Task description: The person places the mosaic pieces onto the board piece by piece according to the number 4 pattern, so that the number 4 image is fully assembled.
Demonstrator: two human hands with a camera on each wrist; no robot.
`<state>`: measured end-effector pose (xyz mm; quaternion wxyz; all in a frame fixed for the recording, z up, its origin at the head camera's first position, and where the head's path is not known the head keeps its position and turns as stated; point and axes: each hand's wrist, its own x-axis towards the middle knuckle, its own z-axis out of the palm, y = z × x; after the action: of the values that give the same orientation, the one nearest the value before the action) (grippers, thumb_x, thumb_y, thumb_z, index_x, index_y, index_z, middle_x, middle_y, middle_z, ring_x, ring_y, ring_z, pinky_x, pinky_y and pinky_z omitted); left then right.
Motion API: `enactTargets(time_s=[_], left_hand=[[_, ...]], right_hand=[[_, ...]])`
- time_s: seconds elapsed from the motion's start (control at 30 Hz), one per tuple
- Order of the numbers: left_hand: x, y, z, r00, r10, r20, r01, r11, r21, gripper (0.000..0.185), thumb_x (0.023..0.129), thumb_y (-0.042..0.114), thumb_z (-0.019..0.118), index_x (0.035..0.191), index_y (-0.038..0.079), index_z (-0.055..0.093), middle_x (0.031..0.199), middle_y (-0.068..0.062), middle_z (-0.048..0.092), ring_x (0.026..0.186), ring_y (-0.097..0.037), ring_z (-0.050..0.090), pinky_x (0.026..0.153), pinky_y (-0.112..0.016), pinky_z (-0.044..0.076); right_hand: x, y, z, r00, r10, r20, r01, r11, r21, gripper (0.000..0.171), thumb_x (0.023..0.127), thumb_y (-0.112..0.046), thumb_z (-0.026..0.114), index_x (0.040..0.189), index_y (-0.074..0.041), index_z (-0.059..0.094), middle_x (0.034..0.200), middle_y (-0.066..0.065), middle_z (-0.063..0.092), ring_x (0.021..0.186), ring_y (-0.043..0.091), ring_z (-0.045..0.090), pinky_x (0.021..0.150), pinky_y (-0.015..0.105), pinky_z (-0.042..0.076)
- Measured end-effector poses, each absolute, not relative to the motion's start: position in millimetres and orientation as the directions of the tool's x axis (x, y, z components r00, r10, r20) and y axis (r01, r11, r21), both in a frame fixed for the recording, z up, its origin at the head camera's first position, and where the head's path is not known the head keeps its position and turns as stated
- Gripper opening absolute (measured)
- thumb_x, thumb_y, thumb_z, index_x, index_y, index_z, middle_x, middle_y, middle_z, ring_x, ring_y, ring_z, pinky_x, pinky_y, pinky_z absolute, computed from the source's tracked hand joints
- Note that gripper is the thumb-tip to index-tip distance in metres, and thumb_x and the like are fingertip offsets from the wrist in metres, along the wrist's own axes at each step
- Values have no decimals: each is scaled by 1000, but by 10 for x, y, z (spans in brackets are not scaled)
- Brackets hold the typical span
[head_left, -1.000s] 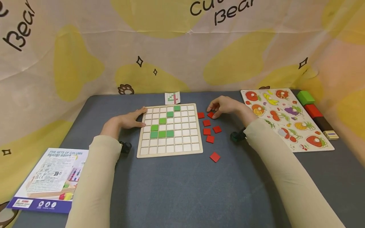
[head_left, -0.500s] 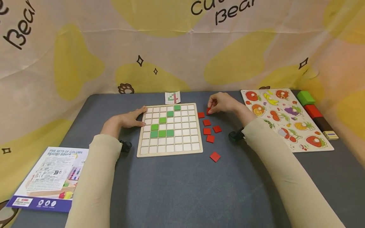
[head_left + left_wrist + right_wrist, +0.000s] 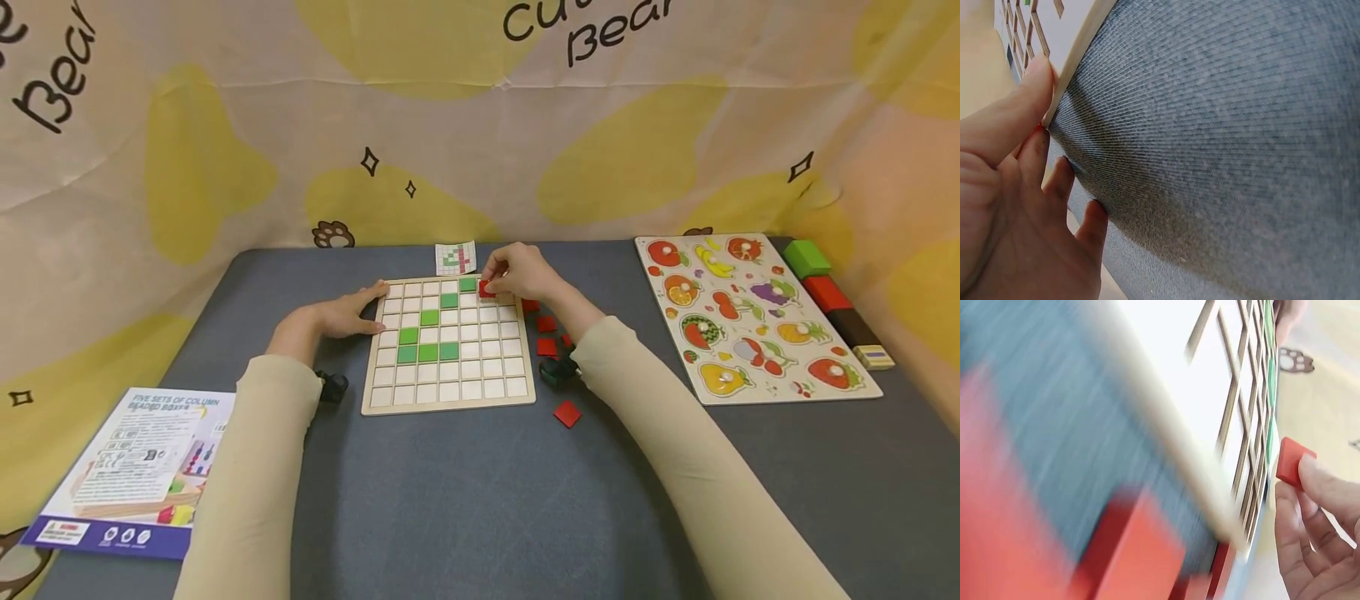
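My right hand (image 3: 521, 271) pinches a red square tile (image 3: 1291, 461) between thumb and fingertips. In the head view the tile is over the top row of the wooden grid board (image 3: 450, 407), just right of the uppermost green tile (image 3: 467, 285). Several green tiles stand in the grid, running as a diagonal and a short row. My left hand (image 3: 337, 317) lies at the board's left edge with fingers extended. Its thumb (image 3: 1035, 87) presses on the rim in the left wrist view. Loose red tiles (image 3: 546, 346) lie along the board's right side, partly behind my right wrist.
A small pattern card (image 3: 455, 258) lies behind the board. To the right are a fruit puzzle board (image 3: 787, 333) and a row of coloured blocks (image 3: 825, 292). A printed box (image 3: 135, 475) lies at the left, and a patterned cloth (image 3: 480, 125) hangs behind the table.
My right hand has picked a red tile up from beside the board and carried it left over the grid's top row. The left hand has stayed at the board's edge.
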<state>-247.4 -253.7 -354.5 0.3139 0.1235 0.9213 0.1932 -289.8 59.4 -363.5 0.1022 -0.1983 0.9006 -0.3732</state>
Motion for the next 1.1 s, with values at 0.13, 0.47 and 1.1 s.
enactTargets(time_s=[0.13,0.47,1.1], left_hand=[[-2481,-2543,-3558,-774,350,-527,110,895,433,85,102,31,53,160,13,-5,166,-21,-13,153,-47,-10,119,-70,0],[-2485,-2549,-3558,-780,341,-525,103,897,429,85,102,31,54,160,13,-5,167,-19,-12,153,-46,-9,120,-69,0],[-2472,-2569,-3573,-775,353,-524,105,890,444,84,102,32,53,161,14,-5,166,-21,-13,152,-49,-12,118,-72,-1]], right_hand=[[-2881,412,-3653,-906,-420,-39,-276,661,-697,7,89,-10,72,96,-8,76,99,10,74,107,27,59,96,40,50],[-2827,258,-3664,-898,-440,-19,-338,716,-611,8,90,-10,72,95,-8,77,101,9,76,102,26,65,92,37,53],[-2932,765,-3648,-884,-465,-57,-357,747,-560,12,90,-11,69,99,-9,77,99,10,75,92,25,65,83,37,52]])
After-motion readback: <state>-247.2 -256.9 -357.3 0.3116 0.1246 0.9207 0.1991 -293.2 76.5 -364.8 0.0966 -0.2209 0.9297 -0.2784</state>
